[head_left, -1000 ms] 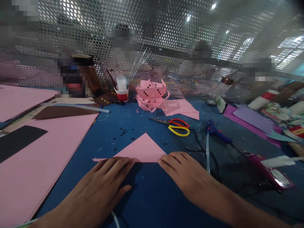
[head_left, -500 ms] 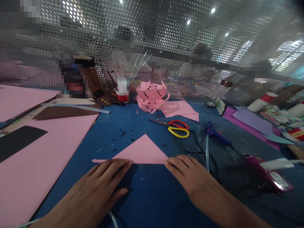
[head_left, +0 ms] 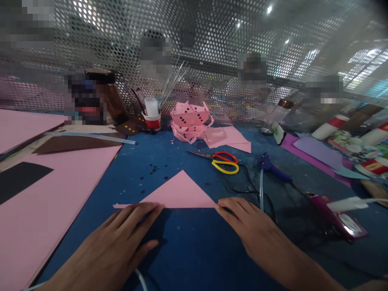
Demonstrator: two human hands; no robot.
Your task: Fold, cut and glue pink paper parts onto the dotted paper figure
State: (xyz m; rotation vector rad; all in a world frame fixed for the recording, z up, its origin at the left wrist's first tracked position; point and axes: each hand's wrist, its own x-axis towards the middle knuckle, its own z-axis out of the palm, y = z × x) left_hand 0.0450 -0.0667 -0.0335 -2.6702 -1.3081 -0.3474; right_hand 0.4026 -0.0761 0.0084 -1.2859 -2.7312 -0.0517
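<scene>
A pink paper folded to a triangle lies flat on the blue table, its point facing away from me and its straight edge toward me. A narrow strip of the paper sticks out at its left end. The fingertips of my left hand press down on the left part of that edge, fingers stretched out and thumb apart. At the right corner, my right hand rests its extended fingertips on the edge. Beyond the triangle lie scissors with one red and one yellow handle loop.
Large pink sheets with a black piece cover the left side. A blue glue gun and a magenta power strip with cords lie right. Behind stand a pink paper craft and a red-white cup before perforated metal.
My right hand has slid a little to the right along the paper's edge. The left hand stays on the left part. The whole view has shifted slightly.
</scene>
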